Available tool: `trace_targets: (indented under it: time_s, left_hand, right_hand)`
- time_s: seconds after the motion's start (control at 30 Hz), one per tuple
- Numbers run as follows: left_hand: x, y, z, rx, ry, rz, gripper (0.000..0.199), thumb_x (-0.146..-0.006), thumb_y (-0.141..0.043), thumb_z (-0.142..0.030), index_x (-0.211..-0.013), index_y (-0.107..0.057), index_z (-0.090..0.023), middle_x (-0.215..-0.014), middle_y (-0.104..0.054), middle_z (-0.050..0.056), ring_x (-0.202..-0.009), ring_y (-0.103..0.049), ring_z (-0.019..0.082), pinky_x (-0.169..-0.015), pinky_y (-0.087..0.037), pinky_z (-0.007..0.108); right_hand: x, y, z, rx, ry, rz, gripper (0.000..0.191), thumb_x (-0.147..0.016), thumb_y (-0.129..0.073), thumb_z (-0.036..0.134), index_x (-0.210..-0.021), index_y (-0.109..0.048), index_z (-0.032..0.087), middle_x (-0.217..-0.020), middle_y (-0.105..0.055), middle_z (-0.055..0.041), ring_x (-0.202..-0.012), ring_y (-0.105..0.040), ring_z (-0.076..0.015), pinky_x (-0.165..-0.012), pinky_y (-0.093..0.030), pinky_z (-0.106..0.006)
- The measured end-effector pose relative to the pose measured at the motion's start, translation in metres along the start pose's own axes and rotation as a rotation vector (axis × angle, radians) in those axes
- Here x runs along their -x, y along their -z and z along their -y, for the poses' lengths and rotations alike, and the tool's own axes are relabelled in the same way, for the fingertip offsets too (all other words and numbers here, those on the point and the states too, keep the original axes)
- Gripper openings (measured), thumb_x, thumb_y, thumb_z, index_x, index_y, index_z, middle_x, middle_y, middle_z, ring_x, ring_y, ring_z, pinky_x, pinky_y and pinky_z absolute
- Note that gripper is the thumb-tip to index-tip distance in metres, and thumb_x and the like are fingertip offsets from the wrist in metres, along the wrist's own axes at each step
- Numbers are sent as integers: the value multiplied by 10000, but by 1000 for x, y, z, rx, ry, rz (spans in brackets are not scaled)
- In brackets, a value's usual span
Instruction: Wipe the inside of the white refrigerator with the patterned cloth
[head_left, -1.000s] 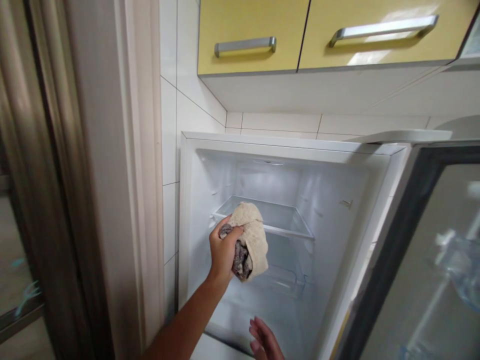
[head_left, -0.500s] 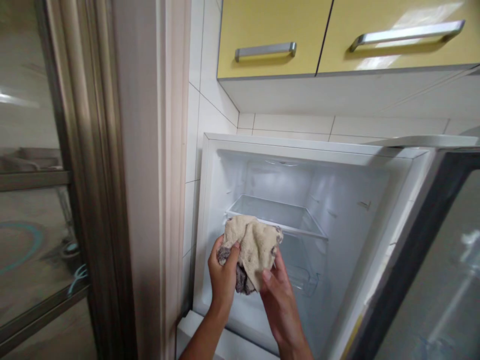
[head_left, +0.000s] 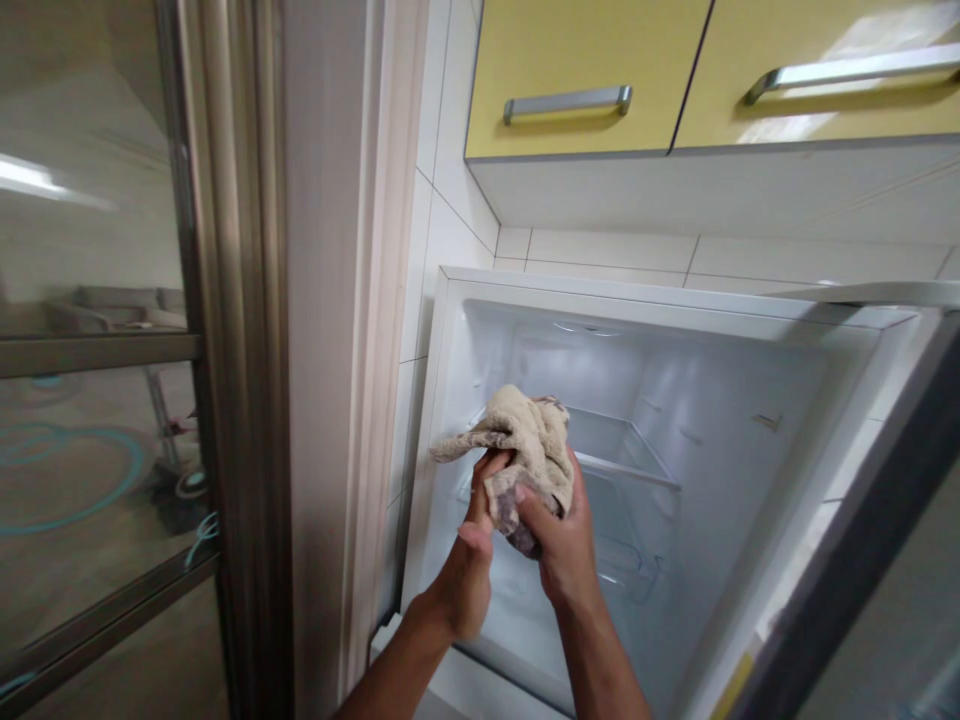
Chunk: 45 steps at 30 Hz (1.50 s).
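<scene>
A crumpled beige and grey-brown cloth point(head_left: 531, 440) is bunched between my two hands in front of the open fridge point(head_left: 697, 400). My right hand point(head_left: 562, 535) grips its lower right side, thumb across the front and fingers behind. My left hand point(head_left: 469, 560) is at its lower left, fingers curled up against the cloth and partly hidden by it, thumb pointing away. One end of the cloth sticks out to the left above my left hand. Behind it, a glass shelf point(head_left: 600, 435) crosses the fridge.
The fridge door point(head_left: 862, 520) stands open on the right. Yellow cabinets point(head_left: 585, 50) with metal handles hang above. At left are a pale door frame point(head_left: 330, 300) and a glass door point(head_left: 90, 450), with a blue hose point(head_left: 135, 470) seen through it.
The cloth has gone from spread out to bunched up, and turned in my hands. My left hand has slid lower, its thumb off the cloth. The view has shifted slightly left.
</scene>
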<state>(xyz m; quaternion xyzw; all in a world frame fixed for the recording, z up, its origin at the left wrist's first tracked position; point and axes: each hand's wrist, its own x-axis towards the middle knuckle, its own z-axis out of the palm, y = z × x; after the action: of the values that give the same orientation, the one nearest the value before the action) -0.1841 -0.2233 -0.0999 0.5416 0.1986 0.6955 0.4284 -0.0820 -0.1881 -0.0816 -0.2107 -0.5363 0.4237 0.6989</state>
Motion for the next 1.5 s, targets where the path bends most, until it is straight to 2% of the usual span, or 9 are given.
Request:
trace_targets:
  time_s: [0.1, 0.3, 0.4, 0.57, 0.73, 0.9, 1.1, 1.3, 1.5]
  left_hand:
    - [-1, 1, -17, -87, -35, -47, 869, -712, -585, -880, -1273, -701, -225, -1284, -679, 158, -1364, -511, 367, -1174, -371, 438]
    - [0, 28, -15, -158, 63, -524, 561, -678, -786, -689, -977, -743, -216, -1128, -722, 106, -1125, -643, 322, -1027, -490, 460]
    - [2, 34, -5, 134, 230, -469, 633, -553, -892, -617, -1009, -721, -212, -1077, -729, 98, -1085, -661, 311, -924, -556, 478]
    - [1, 17, 3, 437, 214, -329, 535, -701, -845, -542, -1134, -715, -255, -1191, -724, 85, -1145, -670, 271, -970, -550, 437]
    - [2, 5, 10, 365, 100, -447, 711, -632, -902, -481, -1277, -666, -298, -1291, -701, 68, -1181, -668, 265, -1002, -540, 371]
    - [12, -1, 27, 85, 0, -510, 650, -638, -903, -503, -1196, -707, -234, -1234, -732, 94, -1161, -684, 287, -1011, -540, 358]
    - [28, -13, 26, -155, -182, -260, 449, -889, -667, -550, -1183, -759, -223, -1260, -726, 113, -1218, -653, 295, -1061, -522, 400]
    - [32, -1, 8, -374, -376, 24, 456, -1025, -496, -349, -1477, -543, -311, -1530, -555, 75, -1443, -482, 230, -1213, -391, 406]
    - [0, 45, -8, -800, -582, -320, 375, -965, -572, -205, -1331, -633, -252, -1315, -690, 82, -1241, -641, 205, -1091, -522, 386]
  right_hand:
    - [-11, 6, -2, 111, 47, -128, 1001, -651, -897, 463, -1500, -460, 165, -1279, -693, -141, -1091, -692, -249, -980, -561, -402]
    - [-22, 36, 0, 207, 97, -201, 881, -645, -901, 435, -1410, -564, 156, -1220, -719, -134, -1024, -700, -223, -925, -570, -360]
    - [-20, 45, 4, 143, 59, -141, 820, -629, -904, 406, -1358, -610, 172, -1137, -747, -116, -936, -715, -213, -825, -593, -328]
    - [-14, 49, 14, 238, 21, 177, 661, -600, -920, 369, -1211, -719, 215, -1118, -749, -77, -974, -710, -236, -884, -587, -365]
    - [-4, 46, 21, 343, -39, 333, 752, -672, -889, 439, -1348, -644, 221, -1330, -669, -102, -1207, -634, -281, -1081, -488, -451]
    - [17, 31, 19, 109, -162, 486, 1140, -479, -997, 494, -1469, -502, 222, -1354, -655, -144, -1184, -659, -305, -1006, -551, -427]
    - [25, 31, 10, -8, -136, 232, 896, -512, -968, 486, -1289, -616, 211, -1053, -766, -114, -879, -743, -286, -804, -630, -413]
    - [8, 31, 22, 60, -36, -117, 754, -536, -919, 417, -1212, -674, 188, -848, -763, -47, -710, -714, -211, -649, -612, -298]
    - [-27, 38, 50, 120, 56, -268, 670, -525, -921, 422, -1100, -714, 148, -893, -764, -67, -740, -714, -200, -665, -594, -283]
